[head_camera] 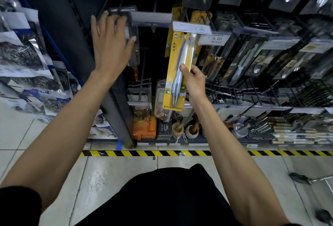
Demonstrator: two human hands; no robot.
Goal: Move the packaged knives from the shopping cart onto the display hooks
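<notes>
Holding item one: your right hand [193,79] has its fingers closed around the lower half of a yellow packaged knife [177,71], thumb pressed on the front of the blister. The pack stands nearly upright, its top edge tucked just behind a white price tag [191,28] at the tip of a display hook [204,18]; whether the hanging hole is on the hook cannot be told. More yellow packs hang behind it.

Item two: your left hand [110,45] is spread open, fingers extended, palm against a clear-packed knife [133,45] hanging on the neighbouring hook to the left; it grips nothing.

Item three: shopping cart wheels [299,179] at the lower right, on the tiled floor [115,177].

Item four: dark knife packs [252,56] fill the hooks to the right.
</notes>
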